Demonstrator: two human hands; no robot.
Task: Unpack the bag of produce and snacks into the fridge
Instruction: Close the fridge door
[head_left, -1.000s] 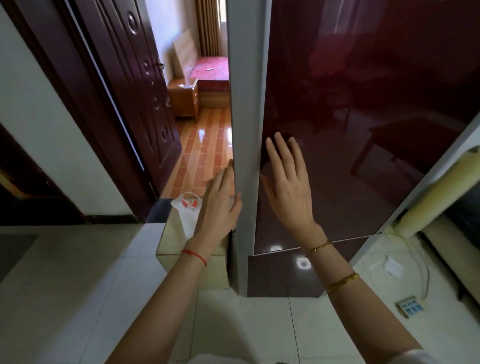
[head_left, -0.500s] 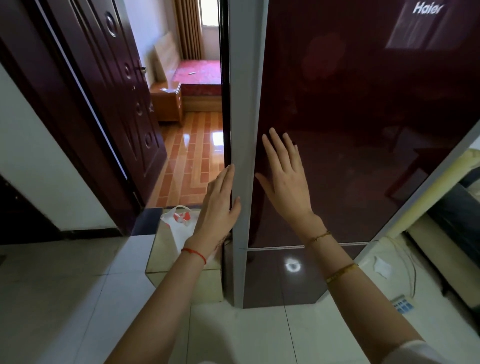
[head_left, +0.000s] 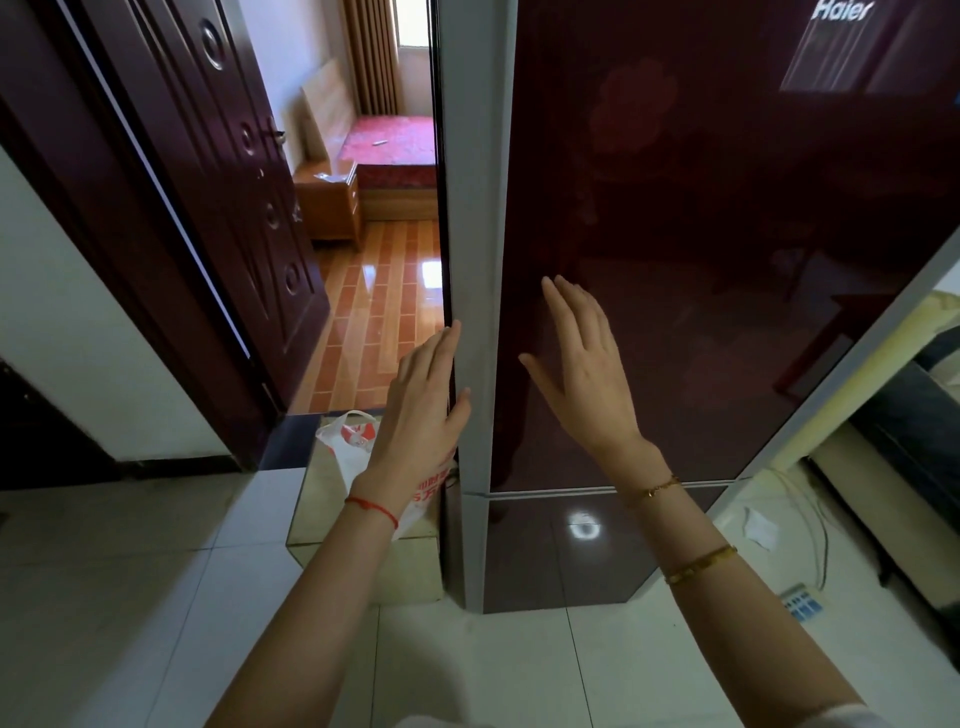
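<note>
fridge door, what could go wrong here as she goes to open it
1. The left hand has its fingers at the grey door edge, thumb wrapped round it; a slip could pinch them.
2. The plastic bag sits on a low mirrored stand close beside the fridge, so the person's arm may knock it off.
3. The right hand is flat on the glossy door front, giving little grip.

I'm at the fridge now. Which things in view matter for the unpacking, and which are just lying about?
For the job:
fridge door, shut
plastic bag on the low stand beside the fridge
left hand at the door's edge
right hand flat on the door

Lying about:
remote on the floor
paper scrap
cable
</note>
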